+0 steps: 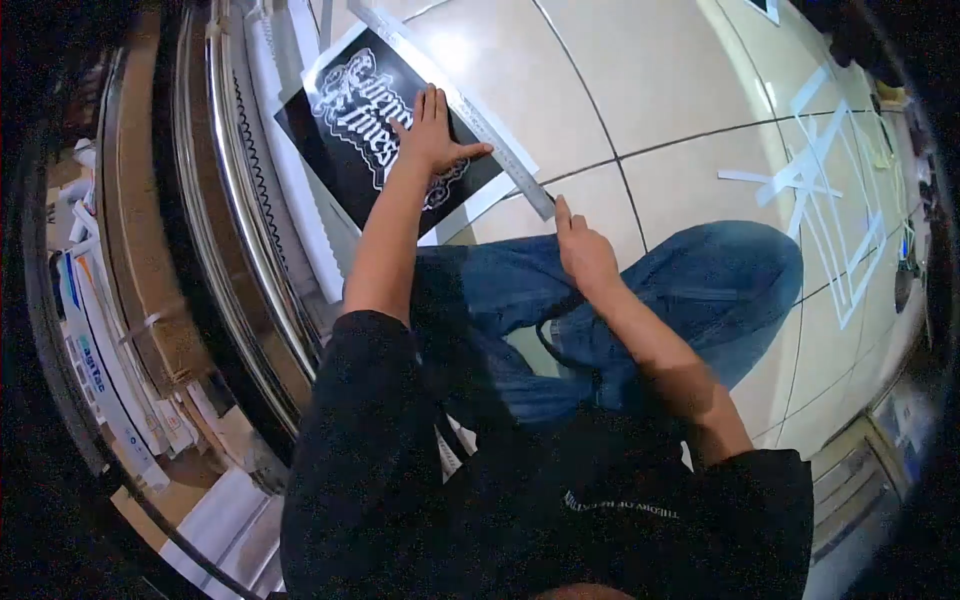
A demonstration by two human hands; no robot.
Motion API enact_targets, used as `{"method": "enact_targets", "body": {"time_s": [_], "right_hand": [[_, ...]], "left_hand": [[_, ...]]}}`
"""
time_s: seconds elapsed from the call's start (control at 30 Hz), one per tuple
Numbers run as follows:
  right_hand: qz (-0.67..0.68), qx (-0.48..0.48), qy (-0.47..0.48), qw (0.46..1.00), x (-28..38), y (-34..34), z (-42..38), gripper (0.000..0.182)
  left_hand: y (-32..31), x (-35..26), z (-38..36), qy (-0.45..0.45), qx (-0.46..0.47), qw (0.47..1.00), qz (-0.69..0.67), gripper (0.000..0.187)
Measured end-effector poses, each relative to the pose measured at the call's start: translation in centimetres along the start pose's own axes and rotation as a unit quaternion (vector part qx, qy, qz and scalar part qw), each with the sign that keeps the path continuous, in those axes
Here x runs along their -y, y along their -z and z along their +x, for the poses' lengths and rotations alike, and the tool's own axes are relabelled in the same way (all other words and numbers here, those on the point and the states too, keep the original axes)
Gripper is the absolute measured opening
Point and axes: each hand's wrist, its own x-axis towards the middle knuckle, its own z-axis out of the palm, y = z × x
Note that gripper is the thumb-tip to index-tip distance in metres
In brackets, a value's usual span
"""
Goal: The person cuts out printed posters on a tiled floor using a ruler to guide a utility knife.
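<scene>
A black sheet with white ornate lettering (315, 150) lies on the tiled floor, with pale strips along its edges. My left hand (430, 145) presses flat on it with fingers spread, its thumb reaching onto a metal ruler (522, 180). The ruler lies slanted along the sheet's right edge. Beside the ruler's near end, my right hand (586, 250) is closed with its index finger stretched forward. What sits in its grip is hidden or too small to make out.
Cut white strips (800, 180) lie in a tangle on the tiles at right. A long metal rail (235, 190) and stacked long boxes (105, 365) run along the left. My folded legs in jeans (700, 280) are close below the sheet.
</scene>
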Motion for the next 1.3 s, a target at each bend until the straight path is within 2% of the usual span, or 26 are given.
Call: {"method": "enact_targets", "body": {"time_s": [0.03, 0.1, 0.13, 0.2, 0.23, 0.33, 0.37, 0.5, 0.63, 0.7, 0.73, 0.8, 0.83, 0.93, 0.97, 1.03, 1.13, 1.2, 1.27, 1.3], "right_hand": [[-0.002, -0.011, 0.000, 1.000, -0.1, 0.7, 0.1, 0.057], [0.110, 0.034, -0.062, 0.991, -0.1, 2.2, 0.6, 0.056], [0.109, 0.025, -0.056, 0.992, 0.0, 2.8, 1.5, 0.056], [0.195, -0.033, -0.109, 0.974, 0.1, 3.6, 3.7, 0.063], [0.196, -0.040, -0.107, 0.974, 0.0, 3.8, 5.2, 0.063], [0.160, -0.137, -0.102, 0.972, -0.5, 3.7, 9.9, 0.078], [0.175, -0.109, -0.119, 0.971, -0.6, 4.4, 10.4, 0.077], [0.250, -0.104, -0.162, 0.949, -2.7, 4.4, 11.6, 0.073], [0.274, -0.121, -0.152, 0.942, -3.4, 3.6, 11.7, 0.071], [0.281, -0.084, -0.148, 0.944, -3.4, 4.0, 10.7, 0.071], [0.284, -0.095, -0.146, 0.943, -3.4, 3.9, 10.4, 0.071], [0.277, -0.114, -0.126, 0.946, -3.4, 3.4, 10.0, 0.076], [0.300, -0.054, -0.167, 0.938, -3.1, 4.3, 10.3, 0.081], [0.311, -0.125, -0.215, 0.917, -1.6, 4.2, 10.5, 0.090], [0.305, -0.130, -0.209, 0.920, -0.6, 4.4, 10.1, 0.090], [0.208, -0.206, -0.153, 0.944, 1.5, 4.7, 8.8, 0.098], [0.172, -0.160, -0.134, 0.963, 3.5, 6.1, 8.9, 0.102], [0.173, -0.161, -0.131, 0.963, 3.7, 6.6, 9.4, 0.101], [0.221, -0.191, -0.116, 0.949, 3.1, 6.6, 9.7, 0.098], [0.250, -0.177, -0.120, 0.944, 2.5, 6.6, 9.9, 0.095]], "left_hand": [[0.2, 0.0, 0.0, -0.001, 0.004, 1.000, -0.010, 0.148], [0.6, -0.1, -0.2, -0.002, 0.013, 1.000, -0.014, 0.148], [0.9, -0.1, -0.2, 0.001, 0.022, 1.000, -0.013, 0.149], [0.9, -0.2, -0.3, 0.006, 0.029, 1.000, -0.007, 0.150], [1.2, -0.2, -0.1, 0.009, 0.042, 0.999, -0.002, 0.150], [1.2, -0.4, -0.2, 0.005, 0.031, 0.999, -0.006, 0.149], [1.3, -0.3, -0.2, 0.006, 0.045, 0.999, 0.000, 0.149], [0.9, -0.2, -0.1, 0.010, 0.035, 0.999, -0.004, 0.151], [0.5, 0.0, -0.2, 0.003, 0.031, 1.000, -0.005, 0.150], [0.3, 0.0, -0.3, 0.004, 0.029, 1.000, -0.002, 0.150], [0.5, -0.1, -0.2, 0.006, 0.034, 0.999, -0.006, 0.150], [0.8, -0.6, -1.1, 0.004, 0.022, 1.000, 0.001, 0.150], [1.0, -0.8, -1.6, -0.004, 0.023, 1.000, -0.001, 0.151], [1.8, -1.3, -3.1, -0.016, 0.008, 1.000, -0.006, 0.154], [2.2, -1.2, -3.8, -0.037, 0.015, 0.999, -0.006, 0.153], [2.4, -1.5, -5.4, -0.063, 0.013, 0.998, 0.009, 0.154], [2.5, -1.7, -6.5, -0.061, -0.016, 0.998, 0.021, 0.153], [2.7, -1.2, -6.9, -0.059, -0.045, 0.997, 0.006, 0.148], [2.4, -0.2, -6.5, -0.079, -0.064, 0.992, -0.071, 0.140], [2.4, 0.4, -6.0, -0.082, -0.086, 0.991, -0.058, 0.130]]}}
